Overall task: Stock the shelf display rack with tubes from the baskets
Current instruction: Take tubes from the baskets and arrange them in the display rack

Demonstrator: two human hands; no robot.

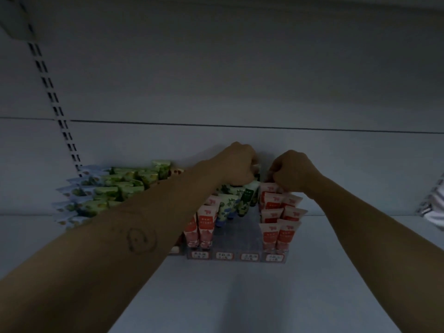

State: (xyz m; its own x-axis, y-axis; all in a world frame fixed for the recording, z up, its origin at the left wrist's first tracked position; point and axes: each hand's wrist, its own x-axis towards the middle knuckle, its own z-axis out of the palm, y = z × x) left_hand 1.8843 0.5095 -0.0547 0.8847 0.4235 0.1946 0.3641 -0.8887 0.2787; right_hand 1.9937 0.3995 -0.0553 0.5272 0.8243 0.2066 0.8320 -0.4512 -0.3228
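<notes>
Far left: 1 slotted upright (pixel 55 104) on back panel. Next: heap of green packs (pixel 115 188), too overlapped to count, edged with blue packs (pixel 72 195) on its left side.

Ctr: 1 clear rack (pixel 236 256) on shelf (pixel 216 304), 4 price labels (pixel 249 255) across front lip.

Lanes, L to R:
- left red tubes (pixel 205 225): 3 visible, rest behind forearm.
- blue-floral tubes (pixel 224 209): approx 3.
- green tubes (pixel 247 197): approx 2, at rear only. Lane floor bare in front, down to lip.
- right red tubes (pixel 281 227): approx 8, in 2 columns.

Left hand (pixel 240 164): curled, knuckles up, over rear of green tubes. Held item, if any, hidden; grip state not determinable.

Right hand (pixel 294 171): fingertips pinching crimped top of rear red tube (pixel 269 188), hand directly above it.

Narrow gap between hands. Wide bare shelf in front of and right of rack.

Far right edge: 1 striped item (pixel 432 205), partly cut off.
</notes>
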